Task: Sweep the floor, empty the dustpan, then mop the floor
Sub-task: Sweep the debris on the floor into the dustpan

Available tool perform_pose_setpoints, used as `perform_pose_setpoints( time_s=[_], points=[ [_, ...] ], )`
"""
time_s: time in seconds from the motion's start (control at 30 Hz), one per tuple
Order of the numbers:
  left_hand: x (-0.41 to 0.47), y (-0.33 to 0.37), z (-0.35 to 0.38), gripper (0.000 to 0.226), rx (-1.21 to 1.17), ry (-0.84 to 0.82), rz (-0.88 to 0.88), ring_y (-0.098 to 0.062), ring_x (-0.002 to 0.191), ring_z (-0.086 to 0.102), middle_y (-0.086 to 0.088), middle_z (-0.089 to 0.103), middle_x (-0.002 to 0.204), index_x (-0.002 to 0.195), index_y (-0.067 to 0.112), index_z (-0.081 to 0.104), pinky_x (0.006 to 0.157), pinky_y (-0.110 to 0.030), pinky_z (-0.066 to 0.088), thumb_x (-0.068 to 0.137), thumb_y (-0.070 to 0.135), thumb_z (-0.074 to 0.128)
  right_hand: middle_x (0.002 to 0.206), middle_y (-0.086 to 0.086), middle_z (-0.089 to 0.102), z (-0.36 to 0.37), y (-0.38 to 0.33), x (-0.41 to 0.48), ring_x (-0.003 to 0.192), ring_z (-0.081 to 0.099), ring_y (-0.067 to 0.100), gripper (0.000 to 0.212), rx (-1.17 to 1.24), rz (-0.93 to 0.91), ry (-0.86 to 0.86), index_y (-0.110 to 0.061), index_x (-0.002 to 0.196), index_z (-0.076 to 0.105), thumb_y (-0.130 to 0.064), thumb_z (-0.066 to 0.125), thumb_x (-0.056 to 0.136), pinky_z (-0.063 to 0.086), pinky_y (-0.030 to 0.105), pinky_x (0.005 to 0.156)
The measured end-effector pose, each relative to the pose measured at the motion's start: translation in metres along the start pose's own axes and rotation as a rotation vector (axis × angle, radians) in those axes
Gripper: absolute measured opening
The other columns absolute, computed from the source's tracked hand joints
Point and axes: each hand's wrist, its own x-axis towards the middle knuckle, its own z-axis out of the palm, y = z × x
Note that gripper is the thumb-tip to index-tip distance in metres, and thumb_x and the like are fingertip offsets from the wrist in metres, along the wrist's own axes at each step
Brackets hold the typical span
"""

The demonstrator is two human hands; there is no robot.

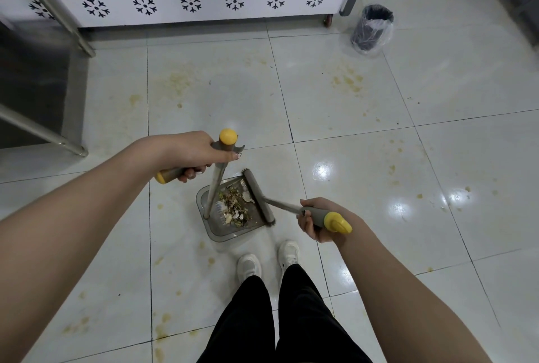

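Note:
A grey dustpan [216,230] rests on the tiled floor just ahead of my white shoes, holding a heap of dry scraps [233,207]. My left hand [194,155] grips the grey, yellow-capped handle on top of the dustpan's upright pole [215,185]. My right hand [313,218] is closed on the grey and yellow handle of a broom [259,196], whose bristle head lies along the pan's right-hand edge, touching the scraps.
Yellowish stains [347,80] dot the glossy white floor tiles. A black bin with a clear plastic liner [372,29] stands at the far right. A white panel with snowflake cut-outs [189,4] runs along the back, and metal table legs [65,147] stand at left.

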Motion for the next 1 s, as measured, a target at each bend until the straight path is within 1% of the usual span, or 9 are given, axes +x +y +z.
perform_pose_setpoints(
  time_s=[0.1, 0.27, 0.37, 0.47, 0.57, 0.7, 0.83, 0.93, 1.0],
  points=[
    [-0.001, 0.0, 0.0, 0.049, -0.005, -0.002, 0.007, -0.015, 0.037, 0.031, -0.002, 0.034, 0.05, 0.069, 0.009, 0.043, 0.042, -0.022, 0.033, 0.085, 0.052, 0.059, 0.045, 0.003, 0.049, -0.003, 0.0, -0.007, 0.031, 0.05, 0.012, 0.03, 0.11, -0.021, -0.053, -0.006, 0.073, 0.048, -0.026, 0.049, 0.095, 0.043, 0.015, 0.031],
    [-0.005, 0.002, 0.008, 0.046, 0.003, 0.029, 0.039, -0.016, 0.038, 0.032, -0.003, 0.035, 0.051, 0.071, 0.009, 0.045, 0.041, -0.02, 0.032, 0.087, 0.05, 0.058, 0.042, 0.003, 0.049, 0.003, -0.001, -0.018, 0.03, 0.05, 0.013, 0.026, 0.104, -0.075, -0.05, -0.007, 0.075, 0.047, -0.025, 0.05, 0.094, 0.043, 0.015, 0.031],
    [-0.009, 0.005, 0.007, 0.045, -0.01, 0.062, 0.052, -0.017, 0.039, 0.034, -0.004, 0.038, 0.052, 0.069, 0.009, 0.046, 0.039, -0.02, 0.033, 0.086, 0.049, 0.061, 0.044, 0.005, 0.051, 0.011, -0.005, -0.032, 0.031, 0.052, 0.015, 0.025, 0.149, -0.122, -0.061, -0.003, 0.077, 0.05, -0.022, 0.052, 0.094, 0.045, 0.016, 0.031],
    [-0.014, 0.006, 0.006, 0.042, -0.056, 0.063, 0.063, -0.015, 0.039, 0.035, -0.004, 0.039, 0.054, 0.07, 0.009, 0.047, 0.04, -0.021, 0.033, 0.086, 0.045, 0.062, 0.048, 0.008, 0.052, 0.018, -0.015, -0.046, 0.032, 0.054, 0.016, 0.024, 0.231, -0.19, -0.081, -0.003, 0.074, 0.051, -0.017, 0.053, 0.093, 0.047, 0.018, 0.033],
    [-0.021, 0.008, 0.006, 0.04, -0.13, 0.082, 0.08, -0.014, 0.04, 0.035, -0.003, 0.038, 0.055, 0.07, 0.01, 0.046, 0.04, -0.022, 0.033, 0.087, 0.041, 0.063, 0.047, 0.008, 0.052, 0.017, -0.026, -0.061, 0.033, 0.055, 0.017, 0.025, 0.295, -0.266, -0.103, -0.005, 0.069, 0.048, -0.014, 0.052, 0.092, 0.047, 0.019, 0.032],
    [-0.035, 0.02, -0.002, 0.036, -0.229, 0.118, 0.111, -0.013, 0.042, 0.033, -0.002, 0.036, 0.056, 0.07, 0.011, 0.047, 0.041, -0.022, 0.03, 0.089, 0.039, 0.061, 0.053, 0.013, 0.054, -0.001, -0.039, -0.076, 0.034, 0.055, 0.019, 0.018, 0.248, -0.354, -0.057, -0.003, 0.075, 0.049, -0.012, 0.053, 0.091, 0.05, 0.022, 0.036],
    [-0.048, 0.045, -0.012, 0.029, -0.298, 0.137, 0.162, -0.011, 0.04, 0.033, -0.002, 0.035, 0.058, 0.079, 0.008, 0.053, 0.039, -0.021, 0.03, 0.092, 0.034, 0.058, 0.063, 0.015, 0.053, -0.022, -0.049, -0.099, 0.034, 0.053, 0.019, 0.018, 0.188, -0.404, -0.03, -0.004, 0.077, 0.046, -0.012, 0.048, 0.093, 0.049, 0.022, 0.037],
    [-0.058, 0.071, -0.014, 0.027, -0.328, 0.136, 0.233, -0.01, 0.037, 0.033, -0.002, 0.034, 0.058, 0.081, 0.007, 0.053, 0.037, -0.02, 0.031, 0.093, 0.031, 0.057, 0.054, 0.012, 0.053, -0.033, -0.049, -0.125, 0.032, 0.05, 0.019, 0.024, 0.169, -0.449, -0.017, -0.005, 0.072, 0.046, -0.013, 0.046, 0.094, 0.048, 0.019, 0.037],
    [-0.062, 0.091, -0.015, 0.026, -0.341, 0.121, 0.28, -0.008, 0.035, 0.034, -0.002, 0.035, 0.057, 0.083, 0.006, 0.054, 0.037, -0.018, 0.032, 0.093, 0.03, 0.057, 0.05, 0.01, 0.05, -0.043, -0.048, -0.143, 0.031, 0.049, 0.017, 0.024, 0.151, -0.49, -0.014, -0.003, 0.074, 0.052, -0.013, 0.043, 0.095, 0.047, 0.018, 0.037]
  ],
)
